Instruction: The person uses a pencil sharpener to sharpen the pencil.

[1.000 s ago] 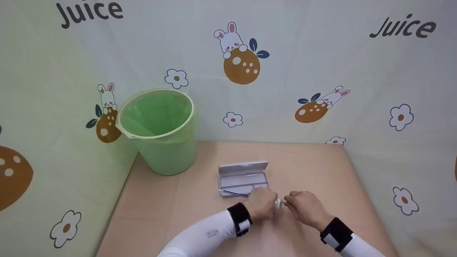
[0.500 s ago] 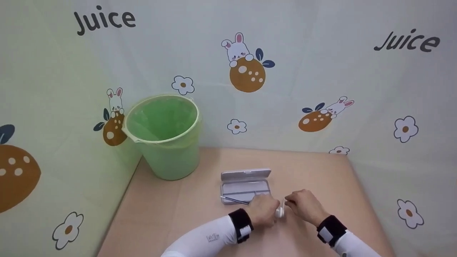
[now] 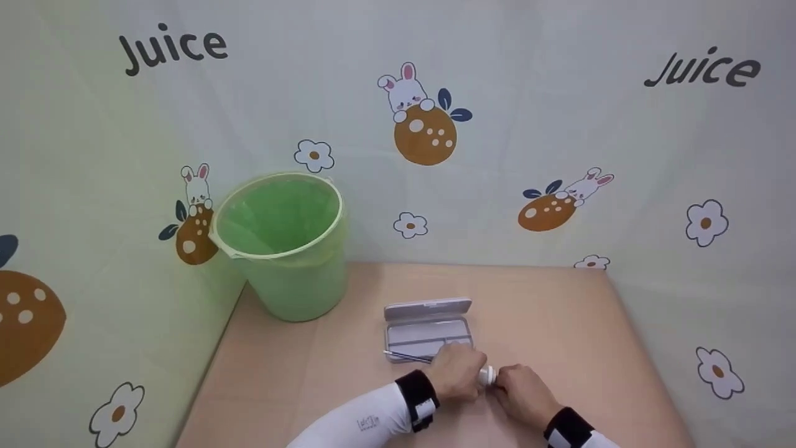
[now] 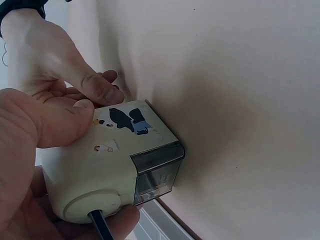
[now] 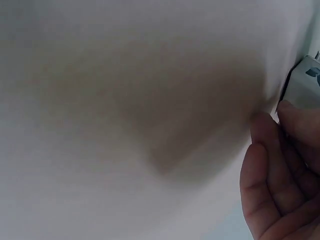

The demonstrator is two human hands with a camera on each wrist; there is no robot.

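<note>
A cream pencil sharpener (image 4: 90,162) with cartoon stickers and a see-through shavings drawer (image 4: 157,175) is gripped by my left hand (image 3: 457,373), thumb on top and fingers beneath. Out of its round front sticks a dark pencil (image 4: 101,225), which points left over the pencil case (image 3: 426,330) in the head view. At the sharpener's opposite end, my right hand (image 3: 525,395) pinches the crank handle with curled fingers; the handle itself is hidden behind them. In the right wrist view, the thumb and fingertips (image 5: 262,122) are right beside the sharpener's edge.
The grey pencil case lies with its lid up just beyond my left hand. A green bucket (image 3: 295,286) with a liner stands at the table's back left. Printed cloth (image 3: 497,124) hangs behind and along both sides of the table (image 3: 547,311).
My right hand has swung nearer and lower around the sharpener's crank end, and the handle seen upright half a second ago is now hidden. My left hand keeps its grip.
</note>
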